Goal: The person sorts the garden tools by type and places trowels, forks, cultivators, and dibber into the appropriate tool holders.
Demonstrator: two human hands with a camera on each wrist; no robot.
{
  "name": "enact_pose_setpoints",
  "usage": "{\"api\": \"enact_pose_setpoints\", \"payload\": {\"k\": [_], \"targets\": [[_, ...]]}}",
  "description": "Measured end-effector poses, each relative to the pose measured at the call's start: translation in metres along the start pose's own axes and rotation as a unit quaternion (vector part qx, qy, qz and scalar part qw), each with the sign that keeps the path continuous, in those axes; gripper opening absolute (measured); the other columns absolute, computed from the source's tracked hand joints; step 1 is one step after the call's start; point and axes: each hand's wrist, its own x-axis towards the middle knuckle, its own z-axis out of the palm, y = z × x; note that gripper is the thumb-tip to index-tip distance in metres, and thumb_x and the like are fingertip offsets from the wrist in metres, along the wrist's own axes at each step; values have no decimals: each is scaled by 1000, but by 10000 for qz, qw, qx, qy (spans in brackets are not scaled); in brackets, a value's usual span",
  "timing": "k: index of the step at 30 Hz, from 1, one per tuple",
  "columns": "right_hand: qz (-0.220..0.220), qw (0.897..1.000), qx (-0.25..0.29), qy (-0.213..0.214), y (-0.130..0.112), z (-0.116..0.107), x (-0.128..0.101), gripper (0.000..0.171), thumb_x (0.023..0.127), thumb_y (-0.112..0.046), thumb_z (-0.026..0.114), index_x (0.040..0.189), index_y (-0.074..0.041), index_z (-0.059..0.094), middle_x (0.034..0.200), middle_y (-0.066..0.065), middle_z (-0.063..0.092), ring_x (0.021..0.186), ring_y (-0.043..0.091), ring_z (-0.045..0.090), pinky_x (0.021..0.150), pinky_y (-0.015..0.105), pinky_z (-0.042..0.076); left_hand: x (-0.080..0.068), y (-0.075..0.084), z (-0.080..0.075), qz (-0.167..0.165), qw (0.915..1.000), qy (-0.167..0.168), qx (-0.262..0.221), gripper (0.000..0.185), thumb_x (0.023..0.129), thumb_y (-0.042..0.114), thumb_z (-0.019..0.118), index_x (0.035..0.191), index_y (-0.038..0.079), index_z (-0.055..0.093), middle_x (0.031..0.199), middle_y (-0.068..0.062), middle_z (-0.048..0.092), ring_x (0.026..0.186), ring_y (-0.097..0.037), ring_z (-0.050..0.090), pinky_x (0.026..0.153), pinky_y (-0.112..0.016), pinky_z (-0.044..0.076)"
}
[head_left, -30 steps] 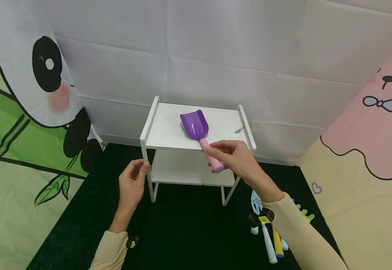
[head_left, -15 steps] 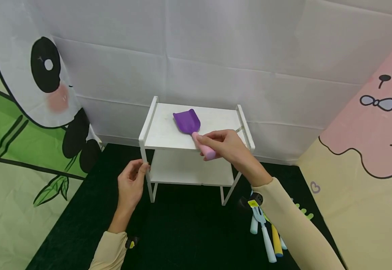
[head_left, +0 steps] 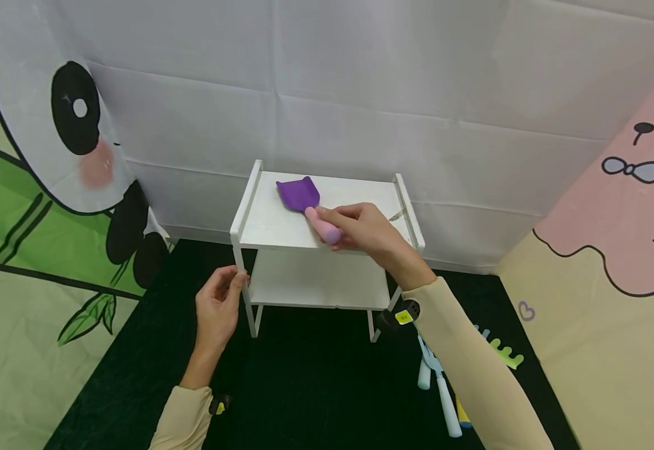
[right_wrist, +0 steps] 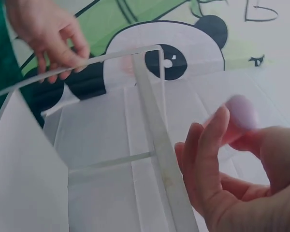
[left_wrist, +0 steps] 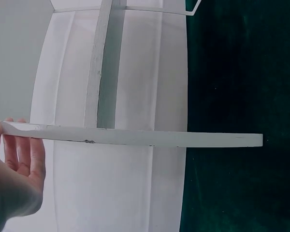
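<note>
My left hand (head_left: 217, 306) gripped the shelf (head_left: 355, 192) while my right hand (head_left: 365, 229) held the shovel (head_left: 301, 199), a seeming placement that called for gentle lowering.

Small staged nook in the style of a child's play corner. Back: a white sheet (head_left: 361, 81) hung as wall, fold creases running across and down. Left: printed cloth (head_left: 0, 312) with a big cartoon panda (head_left: 29, 94) and green leaves (head_left: 82, 319). Right: a pink cartoon bear (head_left: 603, 225) with a bow tie (head_left: 648, 172), small purple heart (head_left: 526, 311) lower down. Underfoot, dark green floor covering (head_left: 316, 387). Furniture: low, white two-tier shelf unit (head_left: 355, 189). Brightly coloured, toy-like tools (head_left: 447, 409) lie on the floor at right.
</note>
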Motion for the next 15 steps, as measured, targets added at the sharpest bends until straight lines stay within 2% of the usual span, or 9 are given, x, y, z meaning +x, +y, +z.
{"api": "enact_pose_setpoints", "payload": {"k": [6, 15], "targets": [[-64, 9996, 154, -210, -3, 8, 11, 42, 97, -38, 72, 123, -5, 73, 115, 10, 70, 100, 19, 66, 88, 30, 59, 1, -3, 0, 44, 10000, 19, -24, 20, 105, 6, 58, 113, -12, 63, 105, -24, 68, 91, -12, 64, 85, -14, 50], [-229, 9990, -366, 147, -11, 27, 24, 41, 99, -38, 69, 123, -5, 72, 108, 7, 73, 93, 17, 67, 83, 28, 57, 2, -6, 0, 49, 10000, 48, -29, 19, 105, 5, 58, 114, -12, 63, 105, -23, 68, 91, -11, 65, 87, -13, 50]]}}
